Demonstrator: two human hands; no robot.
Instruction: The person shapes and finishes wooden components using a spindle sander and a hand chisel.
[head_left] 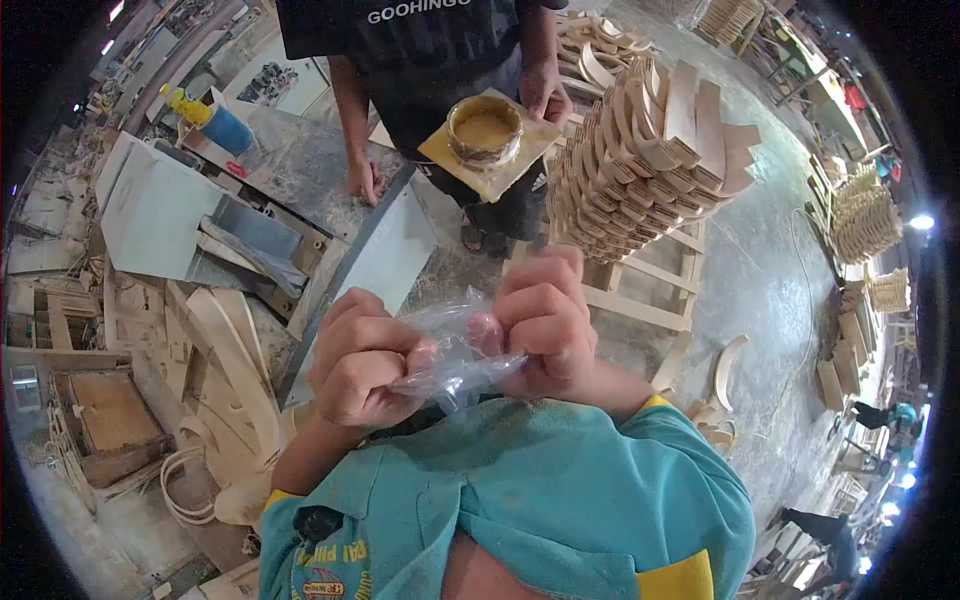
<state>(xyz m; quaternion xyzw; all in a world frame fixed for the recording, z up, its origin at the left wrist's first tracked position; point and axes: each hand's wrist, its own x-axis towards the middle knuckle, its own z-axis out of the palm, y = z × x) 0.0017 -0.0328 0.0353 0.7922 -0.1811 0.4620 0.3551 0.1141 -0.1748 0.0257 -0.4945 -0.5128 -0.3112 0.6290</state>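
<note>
Both hands up close to chest, curled into fists, pinching a clear plastic bag (455, 350) stretched between them. Left hand (358, 368) clenched tight, thumb and fingers clamped on bag's left edge. Right hand (543, 318) same on right edge, knuckles toward camera. Bag crumpled, held in air just above teal shirt (560, 490), between the two fists; contents not discernible. Ahead: second person in black shirt (420, 40) standing at tabletop (300, 170), one hand (545, 92) gripping a square board (525, 150) that carries a round tin (484, 128) of yellow-brown paste, other hand (365, 182) resting on tabletop edge. Right of that, tall stack of curved wooden pieces (650, 150) on a slatted wooden frame (640, 290). Blue bottle (218, 122) with yellow cap at far left on tabletop. More curved wood parts (225, 350) piled lower left, a loose curved piece (728, 365) on concrete floor (770, 260) to the right.
</note>
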